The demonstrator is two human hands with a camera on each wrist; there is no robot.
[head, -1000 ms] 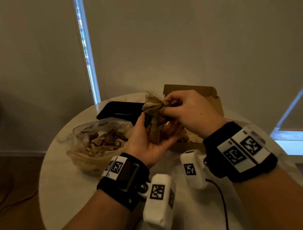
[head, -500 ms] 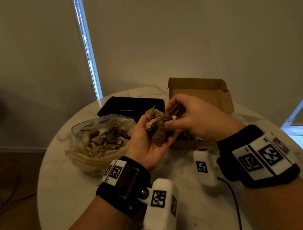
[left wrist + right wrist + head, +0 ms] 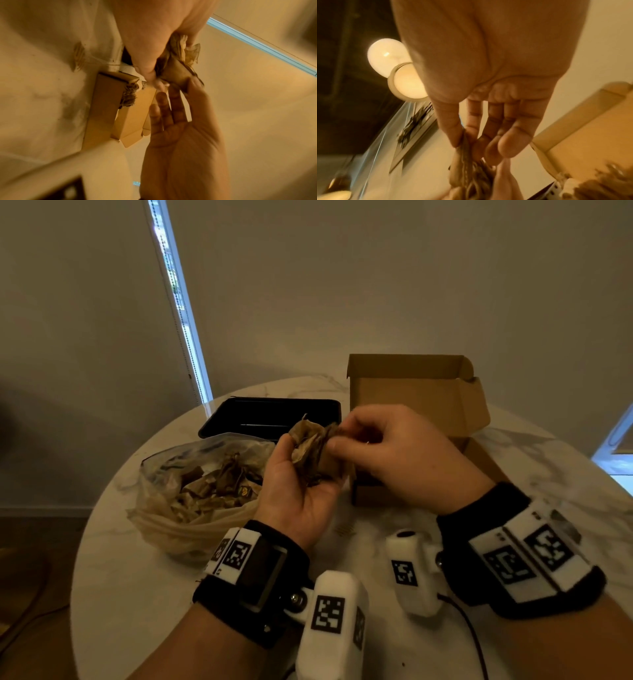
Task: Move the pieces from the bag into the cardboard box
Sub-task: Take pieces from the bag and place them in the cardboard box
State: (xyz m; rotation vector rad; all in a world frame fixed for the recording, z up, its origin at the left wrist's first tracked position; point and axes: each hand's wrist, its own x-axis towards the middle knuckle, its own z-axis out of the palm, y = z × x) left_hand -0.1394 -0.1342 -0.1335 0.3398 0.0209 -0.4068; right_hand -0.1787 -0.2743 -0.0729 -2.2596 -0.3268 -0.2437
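Note:
My left hand (image 3: pixel 299 481) is palm up in front of the cardboard box (image 3: pixel 416 402) and cups a clump of crumpled brown paper pieces (image 3: pixel 310 445), with its thumb against the clump's left side. My right hand (image 3: pixel 337 436) pinches the clump's top right between thumb and forefinger. The right wrist view shows that pinch (image 3: pixel 462 140) on the brown pieces (image 3: pixel 467 166). In the left wrist view my left hand's fingers (image 3: pixel 173 102) lie under the clump (image 3: pixel 178 67). The clear plastic bag (image 3: pixel 191 491) lies open on the left, with several brown pieces inside. The box stands open, lid raised.
A black tray (image 3: pixel 270 414) sits behind the bag, left of the box. All of it rests on a round white marble table (image 3: pixel 144 594). Brown pieces (image 3: pixel 129 94) show inside the box (image 3: pixel 104 108). A wall and a window strip stand behind the table.
Both hands and the clump have sunk lower, from level with the box's lid to its front wall. The right hand keeps its pinch on the clump's top.

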